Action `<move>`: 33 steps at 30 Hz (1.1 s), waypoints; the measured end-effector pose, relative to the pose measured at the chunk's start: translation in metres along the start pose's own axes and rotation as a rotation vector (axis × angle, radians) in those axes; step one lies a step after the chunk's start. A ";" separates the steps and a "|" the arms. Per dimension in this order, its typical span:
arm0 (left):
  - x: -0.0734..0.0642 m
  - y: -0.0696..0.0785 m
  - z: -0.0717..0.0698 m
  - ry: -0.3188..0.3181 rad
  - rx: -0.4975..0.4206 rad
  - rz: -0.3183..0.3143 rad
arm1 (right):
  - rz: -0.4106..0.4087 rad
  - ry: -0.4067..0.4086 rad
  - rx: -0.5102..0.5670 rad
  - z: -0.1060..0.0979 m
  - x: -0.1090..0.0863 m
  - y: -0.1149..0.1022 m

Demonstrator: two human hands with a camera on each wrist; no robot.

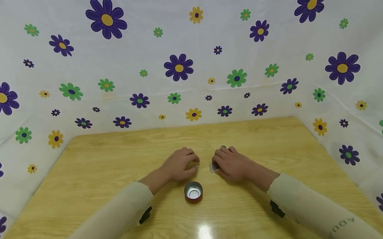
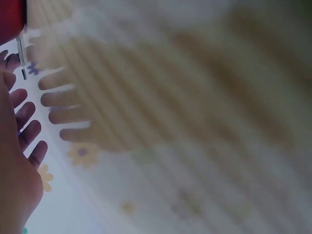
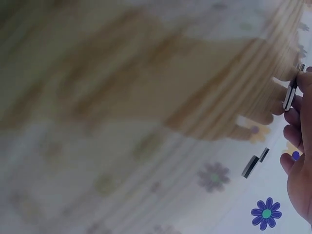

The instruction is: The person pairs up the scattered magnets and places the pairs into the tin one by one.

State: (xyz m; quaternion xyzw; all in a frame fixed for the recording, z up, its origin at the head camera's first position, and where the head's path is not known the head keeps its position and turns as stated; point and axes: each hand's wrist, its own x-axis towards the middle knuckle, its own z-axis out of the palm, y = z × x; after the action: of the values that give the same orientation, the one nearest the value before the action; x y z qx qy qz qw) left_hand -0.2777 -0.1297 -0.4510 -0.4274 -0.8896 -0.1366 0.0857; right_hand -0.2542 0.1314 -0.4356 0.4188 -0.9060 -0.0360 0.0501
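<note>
My right hand (image 1: pixel 231 164) is low over the wooden table, its fingers curled down around a small flat silver-and-black piece (image 3: pixel 291 92). In the head view the silver end (image 1: pixel 212 167) sticks out left of the fingers; the rest is covered by the hand. Just beyond the knuckles shows the top of a small dark thing (image 1: pixel 223 147). My left hand (image 1: pixel 181 164) is held across from it, fingers loosely bent and nothing between them. Nearer the body, below the left hand, stands a small round metal bowl (image 1: pixel 193 193), red outside and silver inside.
The table (image 1: pixel 116 162) has light wood grain and a shiny surface. White cloth (image 1: pixel 137 47) printed with flowers closes off the back and both sides. A small silver-and-black piece (image 3: pixel 250 166) lies past the right fingers, with a thinner dark one (image 3: pixel 264 155) behind it.
</note>
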 end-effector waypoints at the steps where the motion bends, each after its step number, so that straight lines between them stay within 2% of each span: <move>1: -0.003 -0.001 -0.001 0.013 0.010 0.011 | 0.003 0.004 -0.012 0.000 -0.001 0.000; 4: -0.012 -0.002 -0.004 0.032 0.033 0.034 | 0.011 0.004 -0.045 0.003 -0.002 0.001; 12: -0.035 0.000 -0.010 0.051 0.011 -0.006 | 0.002 0.036 -0.072 0.007 -0.005 0.002; 18: -0.049 0.005 -0.015 0.057 -0.010 0.027 | 0.043 0.077 -0.124 0.006 -0.006 0.003; 23: -0.061 0.008 -0.019 0.048 -0.011 0.062 | 0.033 0.080 -0.168 0.006 -0.002 0.002; 26: -0.064 0.011 -0.020 0.047 0.000 0.108 | 0.025 0.068 -0.176 0.008 0.001 0.001; 30: -0.061 0.016 -0.019 0.030 0.008 0.184 | 0.038 0.057 -0.152 0.010 0.001 0.000; 33: -0.058 0.020 -0.018 -0.011 0.002 0.198 | 0.048 0.051 -0.130 0.010 0.000 -0.001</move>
State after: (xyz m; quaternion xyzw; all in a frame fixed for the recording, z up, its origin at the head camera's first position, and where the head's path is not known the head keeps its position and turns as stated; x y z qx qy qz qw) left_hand -0.2252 -0.1658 -0.4464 -0.5138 -0.8436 -0.1241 0.0946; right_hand -0.2550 0.1306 -0.4457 0.3936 -0.9099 -0.0827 0.1014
